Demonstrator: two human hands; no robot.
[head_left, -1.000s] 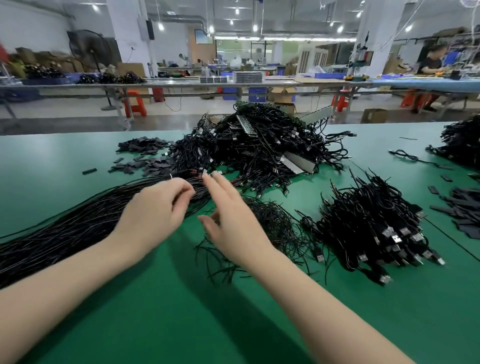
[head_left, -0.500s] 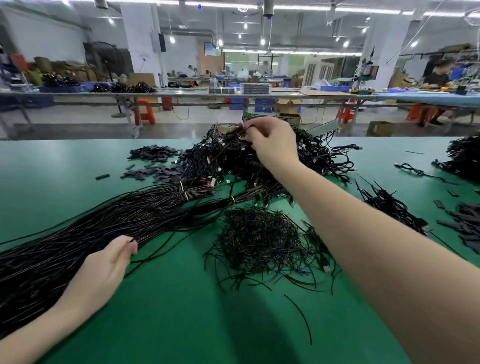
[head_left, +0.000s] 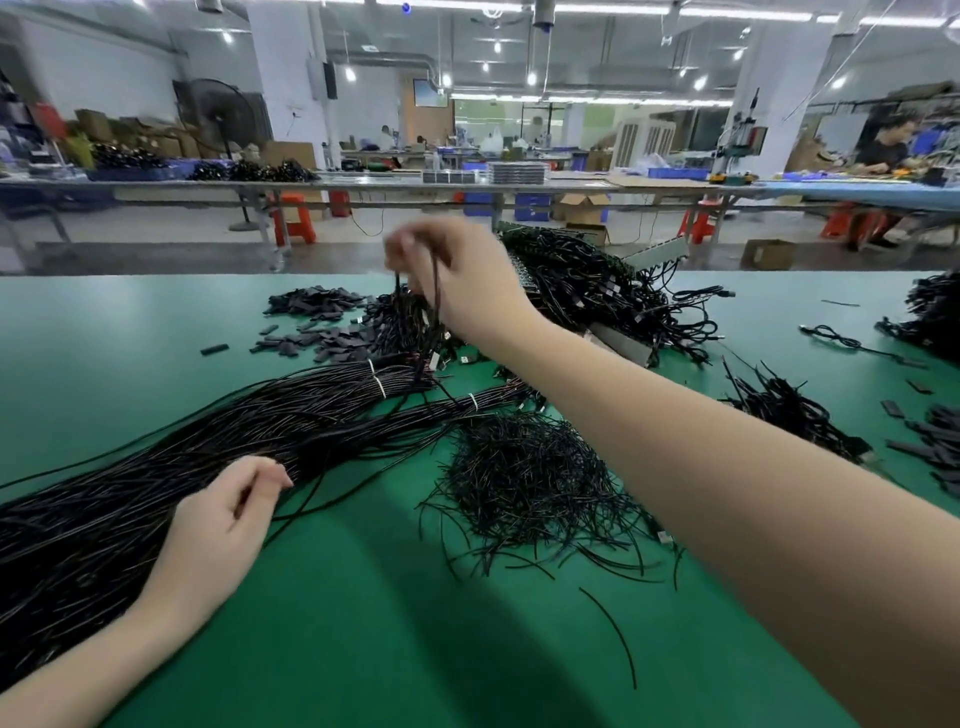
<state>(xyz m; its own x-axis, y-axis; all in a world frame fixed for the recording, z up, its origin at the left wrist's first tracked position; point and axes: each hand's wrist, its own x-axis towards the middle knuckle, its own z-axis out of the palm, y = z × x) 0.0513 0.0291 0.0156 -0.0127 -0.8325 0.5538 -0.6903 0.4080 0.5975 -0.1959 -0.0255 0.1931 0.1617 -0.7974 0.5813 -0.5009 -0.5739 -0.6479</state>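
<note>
Our right hand (head_left: 470, 283) is raised toward 12 o'clock and pinches a thin black cable (head_left: 435, 312). The cable hangs down to the tied bundle of long cables (head_left: 234, 441) on the green desk (head_left: 363, 649). Our left hand (head_left: 218, 525) lies at 8 o'clock against that bundle, fingers curled; we cannot tell whether it holds a strand. A heap of short wire offcuts (head_left: 524, 483) sits at its 3 o'clock.

Table (head_left: 130, 332) was plain green. Cable bundle (head_left: 208, 447) was black, banded by white ties (head_left: 379, 387). Held strands (head_left: 434, 291) and offcut heap (head_left: 524, 478) were black. Flat tabs (head_left: 311, 304) were dark grey; stool (head_left: 293, 218) orange-red; crate (head_left: 532, 205) blue.
</note>
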